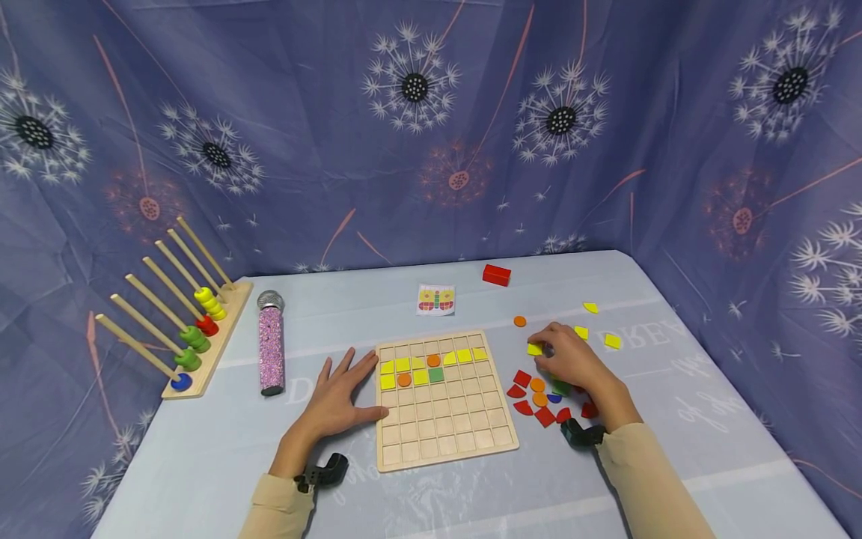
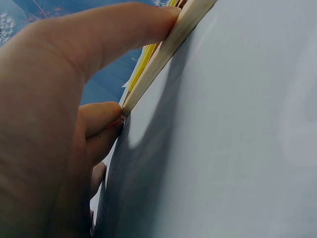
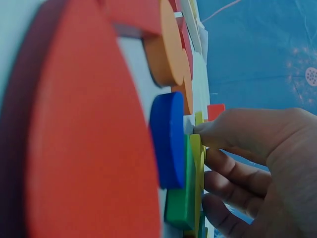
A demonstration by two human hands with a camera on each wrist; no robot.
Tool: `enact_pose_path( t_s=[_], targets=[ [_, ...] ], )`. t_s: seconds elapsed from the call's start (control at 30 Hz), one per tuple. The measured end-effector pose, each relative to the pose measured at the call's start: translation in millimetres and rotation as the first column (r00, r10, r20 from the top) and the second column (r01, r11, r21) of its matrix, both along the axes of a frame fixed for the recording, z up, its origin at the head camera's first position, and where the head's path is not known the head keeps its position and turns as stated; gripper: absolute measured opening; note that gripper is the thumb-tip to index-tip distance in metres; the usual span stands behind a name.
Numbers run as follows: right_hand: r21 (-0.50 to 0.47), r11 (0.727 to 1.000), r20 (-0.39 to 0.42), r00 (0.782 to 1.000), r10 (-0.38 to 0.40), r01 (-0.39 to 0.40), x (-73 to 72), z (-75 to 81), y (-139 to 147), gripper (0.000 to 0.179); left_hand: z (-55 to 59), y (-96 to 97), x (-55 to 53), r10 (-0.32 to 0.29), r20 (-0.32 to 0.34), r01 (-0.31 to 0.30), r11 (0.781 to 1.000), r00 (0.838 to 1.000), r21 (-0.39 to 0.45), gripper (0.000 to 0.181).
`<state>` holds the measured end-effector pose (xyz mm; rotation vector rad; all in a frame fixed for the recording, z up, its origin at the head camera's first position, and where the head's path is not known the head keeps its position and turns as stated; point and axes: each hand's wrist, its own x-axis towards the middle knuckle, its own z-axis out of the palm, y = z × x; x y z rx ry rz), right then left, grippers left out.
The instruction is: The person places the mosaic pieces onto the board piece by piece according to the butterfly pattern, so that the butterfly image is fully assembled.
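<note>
A wooden grid board (image 1: 444, 427) lies on the table with yellow, orange and green pieces set in its upper rows. My left hand (image 1: 340, 400) rests at its left side with fingers spread, the thumb (image 2: 148, 25) and a fingertip touching the wooden edge. To the right of the board, my right hand (image 1: 569, 355) pinches a yellow square piece (image 1: 534, 349) between thumb and fingers. Under and beside that hand lie a green block (image 3: 181, 198), a blue half-round piece (image 3: 168, 139), orange discs (image 1: 539, 399) and several red pieces (image 1: 522, 378).
Behind the board lie a pattern card (image 1: 436, 299) and a red block (image 1: 497, 275). Loose yellow pieces (image 1: 612, 341) and an orange disc (image 1: 520, 321) are at the right. A glittery pink microphone (image 1: 271, 348) and a bead-peg stand (image 1: 222, 329) are on the left.
</note>
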<state>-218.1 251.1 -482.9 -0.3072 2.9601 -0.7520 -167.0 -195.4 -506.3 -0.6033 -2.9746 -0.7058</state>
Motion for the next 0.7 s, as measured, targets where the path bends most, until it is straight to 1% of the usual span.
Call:
enact_pose_path(
  t_s=[0.17,0.43,0.6,0.7],
  targets=[
    [-0.001,1.0,0.012,1.0,0.004,-0.004,-0.1,0.4,0,0.037,0.0,0.5,0.3,-0.002,0.0,0.002,1.0,1.0,0.0,0.101],
    [-0.025,0.999,-0.01,1.0,0.021,-0.021,0.9,4.1,-9,0.038,0.5,0.5,0.1,-0.002,-0.001,0.002,1.0,1.0,-0.001,0.102],
    [-0.048,0.996,-0.025,0.997,0.07,-0.071,0.6,8.1,-21,0.037,-0.4,0.1,-0.1,-0.001,-0.005,0.001,1.0,1.0,0.001,0.102],
    [-0.053,0.995,-0.024,0.996,0.086,-0.087,-0.1,8.3,-27,0.036,-1.6,-0.3,-0.6,-0.001,-0.008,0.001,1.0,1.0,-0.002,0.102]
  ],
)
